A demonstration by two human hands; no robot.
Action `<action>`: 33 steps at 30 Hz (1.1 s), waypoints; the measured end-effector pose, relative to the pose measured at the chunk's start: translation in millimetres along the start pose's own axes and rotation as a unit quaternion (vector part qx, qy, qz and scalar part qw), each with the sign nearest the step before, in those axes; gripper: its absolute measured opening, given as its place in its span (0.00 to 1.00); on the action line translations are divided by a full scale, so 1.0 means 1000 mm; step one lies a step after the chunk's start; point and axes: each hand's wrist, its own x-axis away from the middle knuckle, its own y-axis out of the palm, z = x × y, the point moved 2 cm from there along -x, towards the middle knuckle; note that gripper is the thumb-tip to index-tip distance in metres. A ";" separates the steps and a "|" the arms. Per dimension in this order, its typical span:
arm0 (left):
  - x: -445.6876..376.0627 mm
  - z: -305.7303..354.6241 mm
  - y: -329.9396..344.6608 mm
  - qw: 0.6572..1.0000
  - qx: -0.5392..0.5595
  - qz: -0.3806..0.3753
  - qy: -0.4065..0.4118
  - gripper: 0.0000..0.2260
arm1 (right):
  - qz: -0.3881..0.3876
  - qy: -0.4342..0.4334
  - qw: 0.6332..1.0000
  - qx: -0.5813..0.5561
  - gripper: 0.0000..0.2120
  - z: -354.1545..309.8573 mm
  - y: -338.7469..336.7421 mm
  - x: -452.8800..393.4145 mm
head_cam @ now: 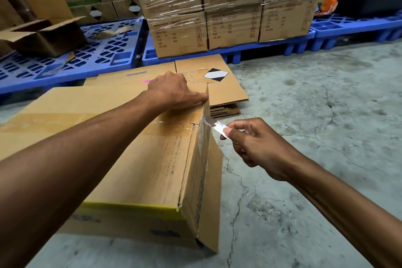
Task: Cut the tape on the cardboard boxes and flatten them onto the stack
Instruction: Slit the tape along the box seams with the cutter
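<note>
A large brown cardboard box (139, 159) stands on the concrete floor in front of me, its top seam covered with clear tape. My left hand (174, 91) presses down on the box's far right top corner. My right hand (254, 143) grips a small white cutter (219, 127), whose tip touches the clear tape (205, 119) at the box's right edge, where a side flap stands loose. Behind the box lies the stack of flattened cardboard (217, 85), the top sheet showing a black and white diamond label.
Blue plastic pallets (91, 54) run along the back. One carries shrink-wrapped boxes (228, 6) marked KB-9007B, another an open empty box (43, 35). Cracked concrete floor (304, 115) stretches to the right.
</note>
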 end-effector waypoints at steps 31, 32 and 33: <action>-0.002 -0.008 0.006 1.000 -0.005 -0.024 -0.016 0.35 | 0.046 0.057 0.995 -0.061 0.13 -0.008 0.015 0.005; -0.002 -0.008 0.006 1.000 -0.006 -0.022 -0.018 0.35 | 0.046 0.058 0.996 -0.057 0.13 -0.008 0.017 0.006; -0.001 -0.007 0.006 1.000 -0.008 -0.018 -0.020 0.35 | 0.047 0.057 0.996 -0.050 0.13 -0.007 0.019 0.007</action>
